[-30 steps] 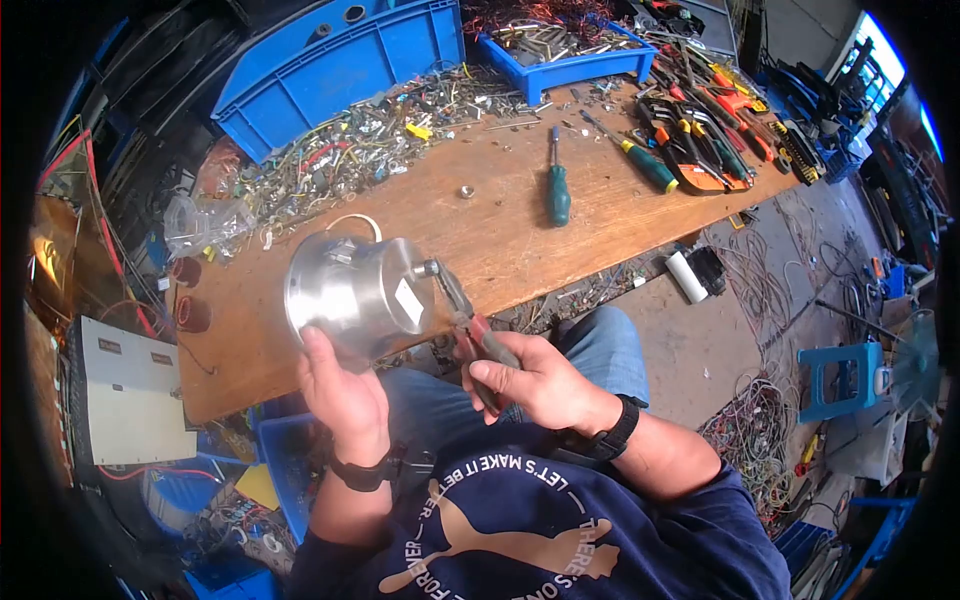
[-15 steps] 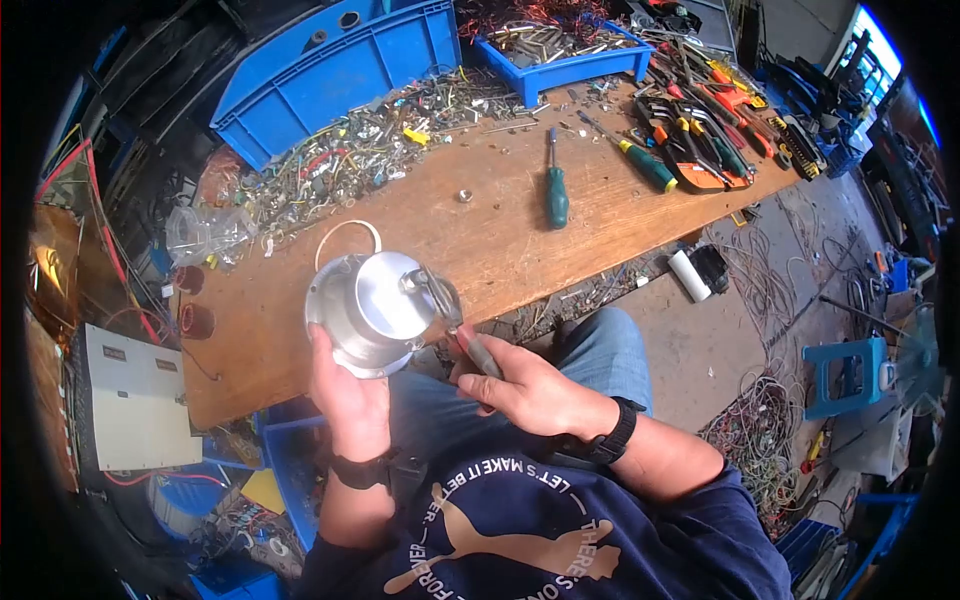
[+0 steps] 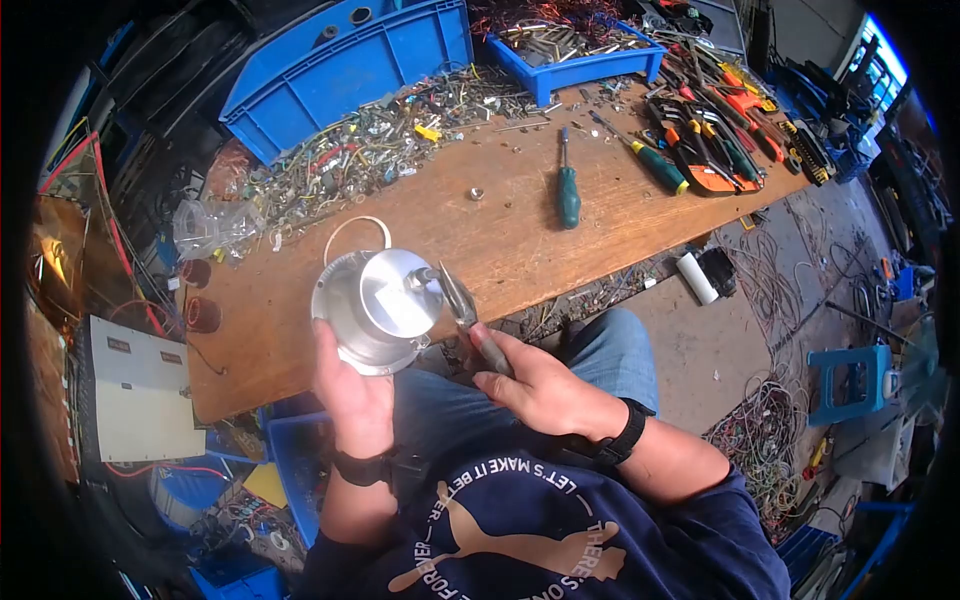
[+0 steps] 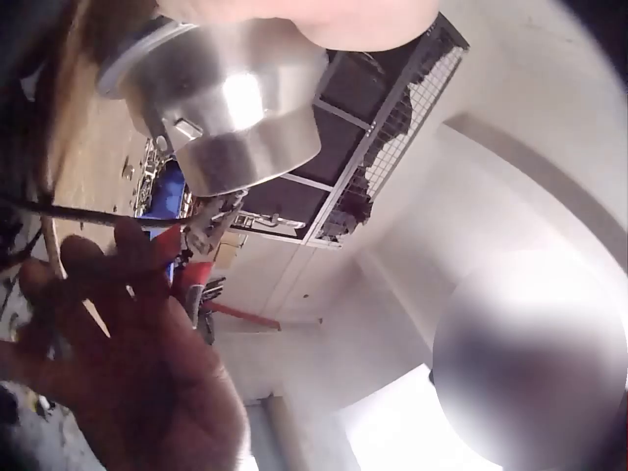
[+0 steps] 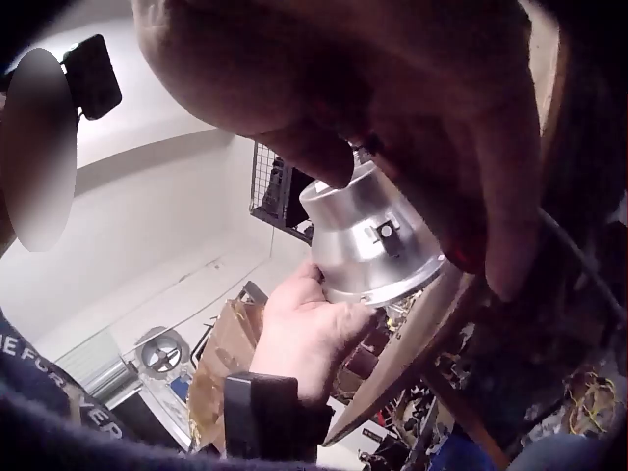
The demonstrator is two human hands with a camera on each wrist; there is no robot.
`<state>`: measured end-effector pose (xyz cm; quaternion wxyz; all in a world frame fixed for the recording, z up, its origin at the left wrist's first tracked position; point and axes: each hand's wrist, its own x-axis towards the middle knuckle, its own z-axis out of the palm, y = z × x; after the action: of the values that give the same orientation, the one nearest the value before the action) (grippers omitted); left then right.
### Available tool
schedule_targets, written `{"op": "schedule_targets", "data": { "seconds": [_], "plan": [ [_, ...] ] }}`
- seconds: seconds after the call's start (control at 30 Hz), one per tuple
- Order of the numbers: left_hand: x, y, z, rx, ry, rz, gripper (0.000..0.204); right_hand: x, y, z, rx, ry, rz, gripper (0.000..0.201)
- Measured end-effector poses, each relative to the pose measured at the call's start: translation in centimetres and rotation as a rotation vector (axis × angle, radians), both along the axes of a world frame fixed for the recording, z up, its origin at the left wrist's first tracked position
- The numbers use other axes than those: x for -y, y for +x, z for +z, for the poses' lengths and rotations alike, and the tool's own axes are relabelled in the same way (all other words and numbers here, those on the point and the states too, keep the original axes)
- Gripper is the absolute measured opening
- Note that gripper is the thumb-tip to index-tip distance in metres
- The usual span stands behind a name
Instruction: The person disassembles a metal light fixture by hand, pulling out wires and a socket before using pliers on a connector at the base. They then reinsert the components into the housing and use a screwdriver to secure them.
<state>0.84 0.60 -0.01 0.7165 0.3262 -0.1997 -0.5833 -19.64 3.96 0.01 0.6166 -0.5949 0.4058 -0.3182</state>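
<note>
Nearby, screwdriver (image 3: 567,188) & nut (image 3: 477,193) on bench (image 3: 500,240).

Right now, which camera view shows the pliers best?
The head view: the pliers show whole, tips at the metal housing, handles in the right hand. The left wrist view shows only a blurred part; the right wrist view hides them behind the hand.

My left hand (image 3: 350,385) grips a round metal housing (image 3: 375,308) from below, holding it up over the near edge of the wooden workbench (image 3: 500,230). My right hand (image 3: 540,385) grips pliers (image 3: 468,318), whose tips touch a small fitting on the housing's flat face. A green-handled screwdriver (image 3: 567,185) lies well apart on the bench.
</note>
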Motion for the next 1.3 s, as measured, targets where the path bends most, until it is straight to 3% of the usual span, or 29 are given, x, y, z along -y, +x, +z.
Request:
{"op": "schedule_targets", "data": {
  "seconds": [0.23,0.53,0.63,0.73,0.93,1.07,1.3],
  "plan": [
    [-1.0,-0.5,0.1,0.332,-0.189,0.148,0.045,-0.1,-0.1,0.4,-0.124,-0.074,-0.055,0.053],
    [-1.4,-0.6,0.4,0.358,-0.193,0.175,0.042,0.0,-0.3,0.8,-0.130,-0.073,-0.032,0.050],
    [-1.7,-1.6,0.4,0.459,-0.158,0.309,0.034,0.0,-0.2,0.4,-0.117,-0.023,-0.034,0.049],
    [-2.5,-1.5,-0.1,0.768,-0.154,0.286,0.042,0.1,-0.2,0.7,-0.150,-0.032,-0.048,0.049],
    [-2.2,-1.5,-1.2,0.961,-0.297,0.325,0.044,0.0,0.4,-0.8,-0.201,-0.266,-0.090,0.049],
    [-1.7,-1.7,-2.7,0.815,-0.333,0.336,0.047,0.3,0.5,-0.1,-0.330,-0.217,-0.099,0.057],
    [-1.6,-2.9,-1.1,0.502,-0.212,0.251,0.045,0.3,0.8,-1.1,-0.491,-0.360,-0.211,0.054]
  ]
}}
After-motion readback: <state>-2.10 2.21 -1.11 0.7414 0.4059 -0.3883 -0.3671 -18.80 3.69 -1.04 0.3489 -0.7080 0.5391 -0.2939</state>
